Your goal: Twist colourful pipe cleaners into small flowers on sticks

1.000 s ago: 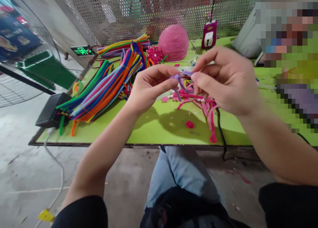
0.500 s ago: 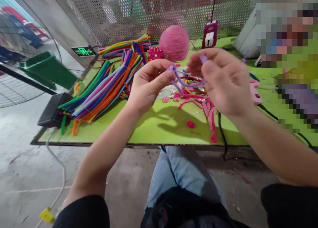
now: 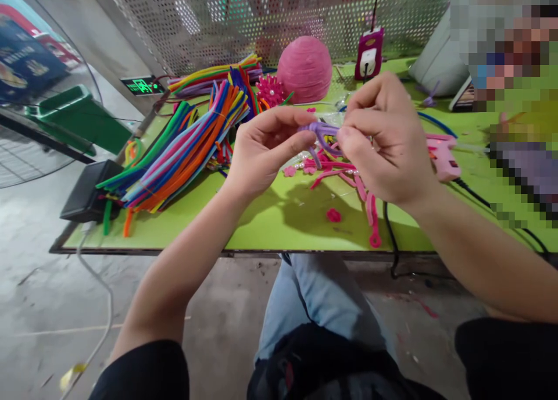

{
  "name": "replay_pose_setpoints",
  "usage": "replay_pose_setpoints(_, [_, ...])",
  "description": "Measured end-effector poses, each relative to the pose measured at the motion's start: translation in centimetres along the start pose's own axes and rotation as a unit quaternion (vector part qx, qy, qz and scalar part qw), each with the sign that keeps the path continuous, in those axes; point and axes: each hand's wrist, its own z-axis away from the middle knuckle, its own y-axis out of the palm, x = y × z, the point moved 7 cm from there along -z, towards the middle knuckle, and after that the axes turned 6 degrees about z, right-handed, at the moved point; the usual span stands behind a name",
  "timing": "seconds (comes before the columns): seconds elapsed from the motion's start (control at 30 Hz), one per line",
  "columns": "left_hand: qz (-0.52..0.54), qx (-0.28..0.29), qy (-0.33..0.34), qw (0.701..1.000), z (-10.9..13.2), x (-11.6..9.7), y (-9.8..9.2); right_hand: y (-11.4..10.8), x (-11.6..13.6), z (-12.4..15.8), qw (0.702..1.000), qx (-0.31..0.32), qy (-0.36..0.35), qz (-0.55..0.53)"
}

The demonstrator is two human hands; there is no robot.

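A purple pipe cleaner (image 3: 325, 134), bent into loops, is held in the air over the table between my two hands. My left hand (image 3: 265, 150) pinches its left end between thumb and forefinger, with a short tail hanging below. On the other side, my right hand (image 3: 383, 144) closes on the looped part; its fingertips hide the far end. Beneath the hands lie pink pipe cleaner pieces (image 3: 360, 185) with pearl beads and small flowers. One dark pink flower (image 3: 333, 215) lies apart, nearer the front edge.
Bundles of coloured pipe cleaners (image 3: 183, 156) lie at left beside a black box (image 3: 89, 190). A pink ball (image 3: 305, 70) and a beaded pink flower (image 3: 271, 90) stand behind. A pink device (image 3: 444, 159) with a black cable lies right. Mesh (image 3: 244, 22) rises along the back.
My right hand has moved left towards my left hand. The pipe cleaner's loose curve is now drawn into a tighter loop between them.
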Motion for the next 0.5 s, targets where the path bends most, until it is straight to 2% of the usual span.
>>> replay_pose_setpoints(0.13, [-0.032,0.037,0.041,0.998,0.3,-1.8,1.1,0.7,0.0,-0.2,0.997,0.067,0.017,0.041])
replay_pose_setpoints(0.23, [-0.076,0.04,0.056,0.995,0.5,-1.8,1.3,1.0,-0.4,-0.2,0.996,0.075,0.045,0.021])
replay_pose_setpoints(0.37, [-0.125,0.016,0.045,0.991,0.8,-1.1,1.2,2.7,-1.7,0.5,0.989,0.082,0.08,-0.097])
replay_pose_setpoints(0.5, [-0.155,-0.002,0.016,0.988,1.1,-1.0,1.4,5.7,-2.8,1.6,0.945,0.146,0.136,-0.26])
